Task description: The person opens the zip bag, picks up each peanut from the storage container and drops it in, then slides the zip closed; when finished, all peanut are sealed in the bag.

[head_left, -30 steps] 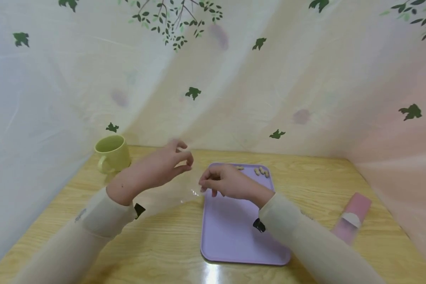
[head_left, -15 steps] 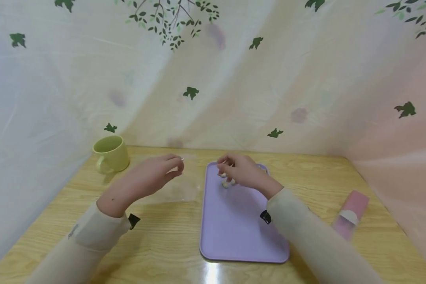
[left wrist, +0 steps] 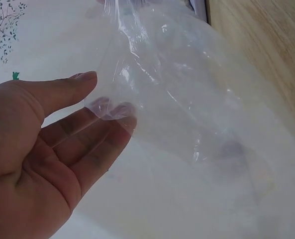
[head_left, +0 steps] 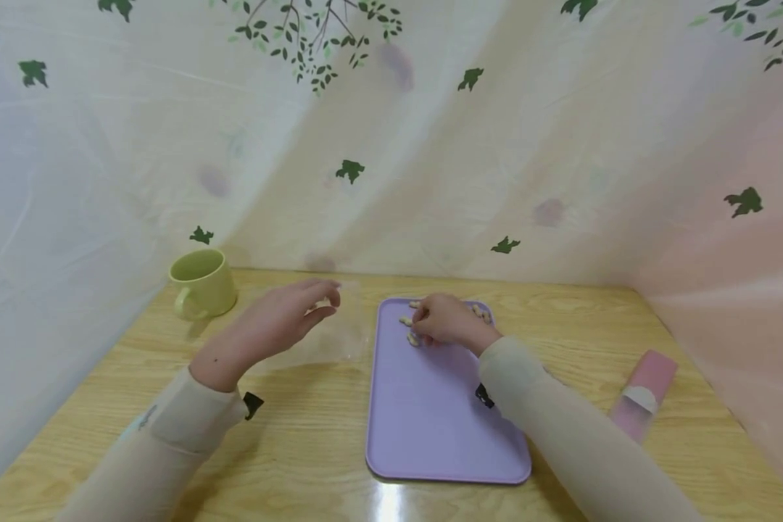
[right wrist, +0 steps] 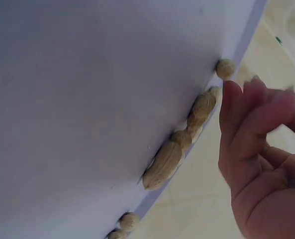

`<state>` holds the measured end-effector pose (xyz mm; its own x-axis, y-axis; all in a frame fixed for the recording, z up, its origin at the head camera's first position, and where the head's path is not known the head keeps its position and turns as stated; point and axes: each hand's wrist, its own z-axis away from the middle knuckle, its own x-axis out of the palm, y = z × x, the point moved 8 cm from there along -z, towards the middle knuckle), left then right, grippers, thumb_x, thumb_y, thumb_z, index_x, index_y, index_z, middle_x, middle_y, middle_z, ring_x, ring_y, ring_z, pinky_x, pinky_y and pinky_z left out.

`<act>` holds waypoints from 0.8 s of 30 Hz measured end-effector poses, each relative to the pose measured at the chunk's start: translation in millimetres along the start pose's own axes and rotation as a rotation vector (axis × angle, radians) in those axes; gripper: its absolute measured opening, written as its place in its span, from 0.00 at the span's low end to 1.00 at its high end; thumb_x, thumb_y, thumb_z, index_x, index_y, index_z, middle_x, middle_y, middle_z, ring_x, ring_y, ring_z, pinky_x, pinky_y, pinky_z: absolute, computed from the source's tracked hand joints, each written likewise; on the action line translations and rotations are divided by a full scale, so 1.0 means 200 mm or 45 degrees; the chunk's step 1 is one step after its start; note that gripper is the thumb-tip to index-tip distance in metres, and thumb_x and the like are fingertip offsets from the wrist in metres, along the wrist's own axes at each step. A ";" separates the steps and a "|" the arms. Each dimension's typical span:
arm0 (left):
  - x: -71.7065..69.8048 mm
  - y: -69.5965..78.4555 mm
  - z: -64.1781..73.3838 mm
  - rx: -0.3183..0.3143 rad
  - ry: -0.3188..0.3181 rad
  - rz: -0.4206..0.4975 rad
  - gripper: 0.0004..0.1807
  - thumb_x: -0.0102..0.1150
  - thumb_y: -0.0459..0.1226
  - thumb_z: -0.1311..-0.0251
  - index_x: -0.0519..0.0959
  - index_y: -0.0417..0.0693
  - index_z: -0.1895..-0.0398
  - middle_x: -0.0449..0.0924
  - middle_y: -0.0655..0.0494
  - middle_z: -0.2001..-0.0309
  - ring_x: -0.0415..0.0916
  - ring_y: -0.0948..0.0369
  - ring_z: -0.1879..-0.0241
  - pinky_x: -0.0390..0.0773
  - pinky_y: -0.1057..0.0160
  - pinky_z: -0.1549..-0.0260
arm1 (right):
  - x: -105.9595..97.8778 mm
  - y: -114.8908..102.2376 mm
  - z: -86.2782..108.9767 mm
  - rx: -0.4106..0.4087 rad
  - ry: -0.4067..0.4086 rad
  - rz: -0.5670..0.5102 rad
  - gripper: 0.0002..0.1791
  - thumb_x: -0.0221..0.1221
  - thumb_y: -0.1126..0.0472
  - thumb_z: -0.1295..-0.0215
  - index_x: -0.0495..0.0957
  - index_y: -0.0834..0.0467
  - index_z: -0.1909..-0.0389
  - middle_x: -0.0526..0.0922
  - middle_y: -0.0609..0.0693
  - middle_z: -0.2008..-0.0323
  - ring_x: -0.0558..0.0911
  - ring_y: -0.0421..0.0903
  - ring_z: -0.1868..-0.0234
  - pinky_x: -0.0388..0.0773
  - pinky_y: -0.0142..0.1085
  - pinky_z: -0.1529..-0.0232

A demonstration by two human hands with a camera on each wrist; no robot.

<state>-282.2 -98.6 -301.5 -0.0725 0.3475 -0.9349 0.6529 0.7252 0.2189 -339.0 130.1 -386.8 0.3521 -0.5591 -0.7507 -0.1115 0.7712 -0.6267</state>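
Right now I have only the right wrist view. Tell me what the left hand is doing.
Observer: The left hand has its fingers showing through the film of a bag.
Operator: Report what stands to that hand's left.
Observer: A mug, upright.
Operator: Now give me the far right.
Observer: A box lies to the right of the tray.
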 end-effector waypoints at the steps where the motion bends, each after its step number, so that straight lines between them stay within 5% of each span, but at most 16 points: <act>1: 0.00 0.00 0.00 -0.005 0.006 0.000 0.06 0.63 0.35 0.25 0.82 0.46 0.49 0.85 0.45 0.34 0.88 0.48 0.42 0.88 0.47 0.45 | 0.01 -0.01 0.00 -0.004 0.000 0.038 0.07 0.65 0.62 0.29 0.88 0.61 0.60 0.87 0.50 0.75 0.81 0.41 0.77 0.79 0.30 0.74; 6: -0.01 0.01 0.00 0.017 0.051 -0.001 0.05 0.63 0.33 0.25 0.82 0.46 0.50 0.85 0.44 0.36 0.88 0.47 0.43 0.89 0.48 0.46 | 0.05 -0.03 -0.02 0.000 -0.003 0.185 0.08 0.68 0.62 0.33 0.87 0.58 0.73 0.82 0.46 0.82 0.76 0.39 0.82 0.75 0.30 0.78; 13: 0.00 0.01 0.01 0.030 0.065 0.009 0.07 0.63 0.32 0.25 0.83 0.45 0.48 0.88 0.46 0.41 0.88 0.49 0.44 0.88 0.48 0.45 | 0.10 -0.04 -0.02 0.005 -0.054 0.155 0.10 0.68 0.63 0.32 0.85 0.59 0.75 0.85 0.49 0.79 0.79 0.41 0.81 0.80 0.32 0.78; 24: -0.02 0.02 0.02 0.049 0.092 0.003 0.10 0.63 0.32 0.26 0.82 0.45 0.45 0.89 0.50 0.47 0.89 0.51 0.48 0.89 0.49 0.47 | -0.01 -0.02 0.04 0.031 -0.072 -0.201 0.11 0.64 0.55 0.27 0.88 0.60 0.64 0.89 0.52 0.69 0.86 0.44 0.74 0.84 0.37 0.68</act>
<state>-277.4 -99.3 -298.2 -0.1242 0.3919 -0.9116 0.6817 0.7013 0.2086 -331.5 131.4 -381.1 0.4154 -0.6564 -0.6298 -0.0284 0.6827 -0.7302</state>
